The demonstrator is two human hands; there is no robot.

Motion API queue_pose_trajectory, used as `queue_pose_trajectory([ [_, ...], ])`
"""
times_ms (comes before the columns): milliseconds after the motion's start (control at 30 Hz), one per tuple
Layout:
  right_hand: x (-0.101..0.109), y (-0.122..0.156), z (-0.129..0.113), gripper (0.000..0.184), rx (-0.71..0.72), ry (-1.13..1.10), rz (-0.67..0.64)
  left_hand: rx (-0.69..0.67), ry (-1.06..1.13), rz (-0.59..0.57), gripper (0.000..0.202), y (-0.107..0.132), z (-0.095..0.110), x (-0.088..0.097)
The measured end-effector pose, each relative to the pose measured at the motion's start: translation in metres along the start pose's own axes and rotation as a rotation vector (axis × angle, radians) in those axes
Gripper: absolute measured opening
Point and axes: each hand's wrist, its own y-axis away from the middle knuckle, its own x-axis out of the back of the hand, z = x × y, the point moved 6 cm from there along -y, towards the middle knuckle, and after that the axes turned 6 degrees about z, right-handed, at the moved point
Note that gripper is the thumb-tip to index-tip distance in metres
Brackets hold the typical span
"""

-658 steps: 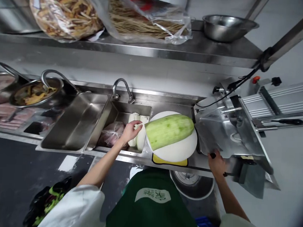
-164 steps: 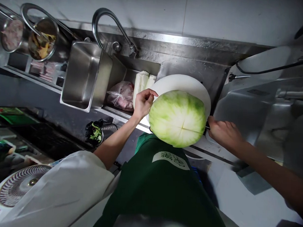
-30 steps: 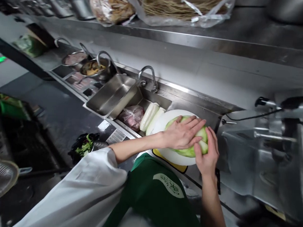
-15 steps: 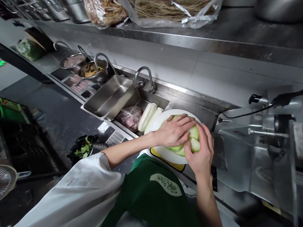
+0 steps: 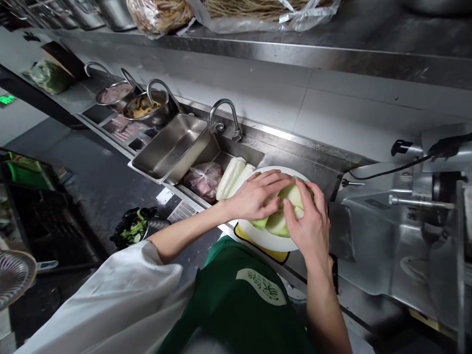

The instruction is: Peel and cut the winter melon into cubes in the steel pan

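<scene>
Pale green cut vegetable pieces (image 5: 275, 223) lie bunched on a round white cutting board (image 5: 291, 244); I cannot make out their exact kind. My left hand (image 5: 254, 197) reaches over them from the left, its fingers curved across the top and far side. From the right, my right hand (image 5: 310, 215) cups the same pieces, thumb on the near side. The fingers hide part of the pile. Just left of the board, long peeled whitish-green vegetables (image 5: 231, 178) rest in the sink beside a bag of pinkish meat (image 5: 204, 181).
A slicing machine (image 5: 367, 238) stands close on the right. Left along the counter are a deep steel pan (image 5: 171, 146), a tap (image 5: 228, 112) and pots of food (image 5: 145, 108). A steel shelf (image 5: 302, 53) runs overhead. A bin of green scraps (image 5: 135, 230) sits lower left.
Both hands have shifted slightly on the pieces. My left hand has slid leftward and the right hand's fingers have spread, showing more of the pieces between them. The view has tilted a little.
</scene>
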Motion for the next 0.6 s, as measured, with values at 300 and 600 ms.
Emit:
queue_pose_trajectory([
  [300,0.001,0.006,0.007,0.042,0.029,-0.153,0.195,0.044,0.053,0.147,0.053,0.019,-0.02,0.02],
  [600,0.003,0.04,0.04,0.042,-0.251,-0.322,0.341,0.02,0.079,0.121,0.047,0.015,-0.025,0.015],
])
